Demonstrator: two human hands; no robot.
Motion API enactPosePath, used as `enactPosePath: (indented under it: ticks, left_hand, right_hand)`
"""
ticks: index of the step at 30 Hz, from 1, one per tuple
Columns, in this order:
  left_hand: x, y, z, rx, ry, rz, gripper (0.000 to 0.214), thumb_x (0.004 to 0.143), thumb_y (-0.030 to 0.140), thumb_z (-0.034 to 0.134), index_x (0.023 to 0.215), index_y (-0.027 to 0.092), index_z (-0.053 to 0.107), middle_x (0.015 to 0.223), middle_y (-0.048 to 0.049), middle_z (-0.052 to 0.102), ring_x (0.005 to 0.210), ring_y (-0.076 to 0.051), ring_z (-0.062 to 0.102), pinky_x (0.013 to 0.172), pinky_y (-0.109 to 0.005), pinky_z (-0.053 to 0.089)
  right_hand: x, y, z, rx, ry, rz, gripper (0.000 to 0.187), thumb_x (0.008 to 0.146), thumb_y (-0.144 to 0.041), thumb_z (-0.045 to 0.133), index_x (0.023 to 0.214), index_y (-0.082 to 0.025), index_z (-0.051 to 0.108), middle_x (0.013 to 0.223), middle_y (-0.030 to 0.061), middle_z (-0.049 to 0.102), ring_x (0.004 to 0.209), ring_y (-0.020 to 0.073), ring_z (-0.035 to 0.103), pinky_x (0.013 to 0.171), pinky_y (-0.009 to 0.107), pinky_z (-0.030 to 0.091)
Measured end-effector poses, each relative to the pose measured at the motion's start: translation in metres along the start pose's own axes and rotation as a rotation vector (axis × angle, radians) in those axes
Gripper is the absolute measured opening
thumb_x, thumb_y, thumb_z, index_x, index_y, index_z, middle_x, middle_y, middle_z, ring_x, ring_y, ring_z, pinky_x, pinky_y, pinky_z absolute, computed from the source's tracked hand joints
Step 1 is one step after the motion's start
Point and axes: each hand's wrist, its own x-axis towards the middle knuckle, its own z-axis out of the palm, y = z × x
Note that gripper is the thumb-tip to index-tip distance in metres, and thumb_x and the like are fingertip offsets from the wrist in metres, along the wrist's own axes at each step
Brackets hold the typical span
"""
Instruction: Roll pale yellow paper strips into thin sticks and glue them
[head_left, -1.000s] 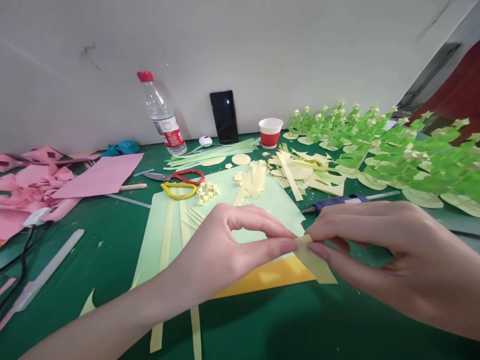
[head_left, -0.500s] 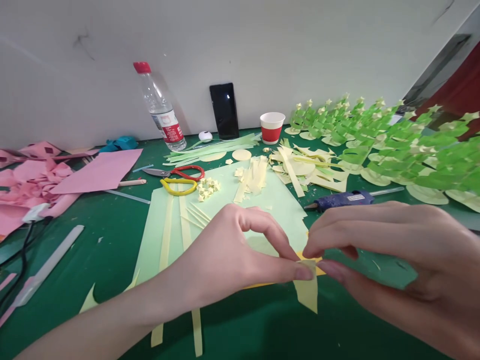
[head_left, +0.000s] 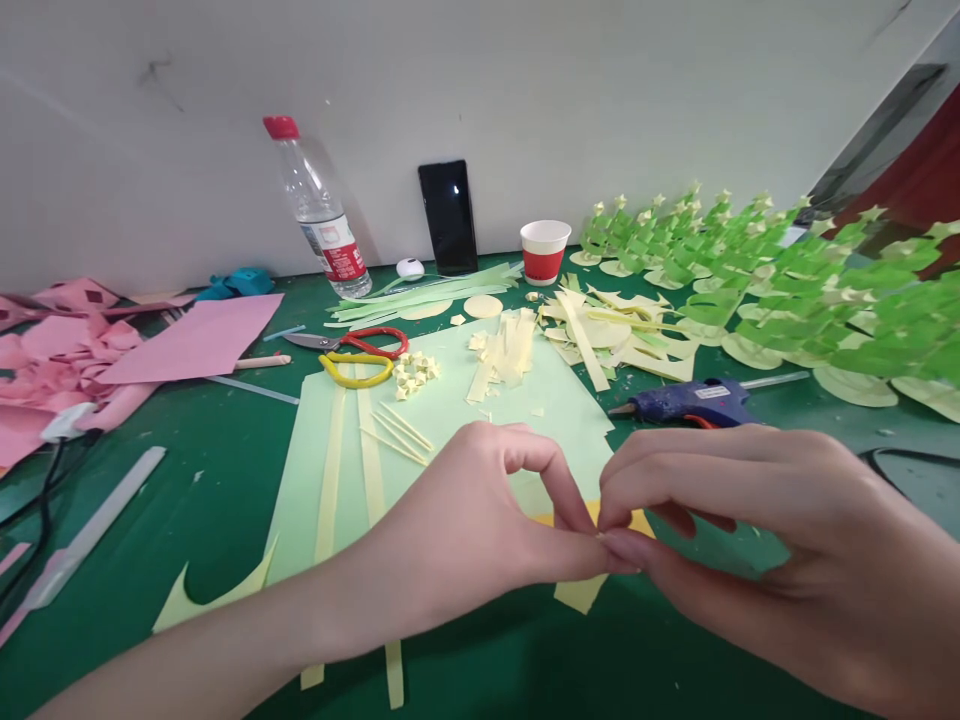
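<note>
My left hand (head_left: 480, 520) is closed in a pinch on a pale yellow paper strip (head_left: 581, 594), whose loose end hangs below the thumb. My right hand (head_left: 757, 520) pinches at the same spot, its thumb and forefinger touching the left fingertips. The part of the strip between the fingers is hidden. Behind the hands lies a light green sheet (head_left: 450, 420) bearing small folded paper stars (head_left: 416, 375), thin yellow slivers (head_left: 397, 432) and long yellow strips (head_left: 330, 500). An orange-yellow piece (head_left: 641, 522) shows just beyond the fingertips.
Scissors (head_left: 356, 372) with red and yellow handles lie back left. A blue glue gun (head_left: 686, 402) rests right, near several green paper plants (head_left: 750, 260). A bottle (head_left: 326, 235), phone (head_left: 448, 220) and paper cup (head_left: 544, 260) line the wall. Pink paper (head_left: 199, 340) is at left.
My right fingertips have moved left to meet my left ones. Less of the paper strip shows, and its loose end now points down further left.
</note>
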Motion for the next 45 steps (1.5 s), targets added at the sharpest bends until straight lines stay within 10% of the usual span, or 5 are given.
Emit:
enactPosePath:
  ticks: [10, 29, 45]
  left_hand:
    - [0.001, -0.009, 0.002, 0.433, 0.275, 0.562, 0.017, 0.074, 0.021, 0.076, 0.061, 0.014, 0.065, 0.063, 0.0019, 0.068, 0.066, -0.013, 0.055, 0.077, -0.032, 0.042]
    - [-0.001, 0.002, -0.009, -0.066, -0.056, 0.037, 0.027, 0.063, 0.022, 0.08, 0.052, 0.018, 0.055, 0.065, 0.0054, 0.057, 0.07, -0.014, 0.057, 0.07, -0.028, 0.04]
    - [0.002, 0.003, -0.011, -0.116, -0.09, 0.077, 0.007, 0.07, 0.022, 0.075, 0.063, 0.022, 0.072, 0.071, 0.0042, 0.068, 0.073, -0.014, 0.06, 0.068, -0.023, 0.045]
  right_hand:
    - [-0.002, 0.007, 0.009, -0.4, 0.183, -0.081, 0.028, 0.089, -0.009, 0.039, 0.069, -0.016, 0.057, 0.066, -0.0004, 0.062, 0.053, 0.0081, 0.055, 0.044, 0.02, 0.039]
    - [-0.004, 0.003, -0.007, 0.091, -0.092, 0.107, 0.009, 0.086, -0.016, 0.051, 0.081, -0.023, 0.052, 0.068, -0.0065, 0.053, 0.054, 0.0074, 0.04, 0.049, 0.017, 0.035]
    - [0.003, 0.007, -0.005, 0.016, 0.063, 0.148, 0.018, 0.086, -0.02, 0.049, 0.072, -0.023, 0.06, 0.059, -0.0051, 0.054, 0.045, 0.0062, 0.04, 0.038, 0.019, 0.029]
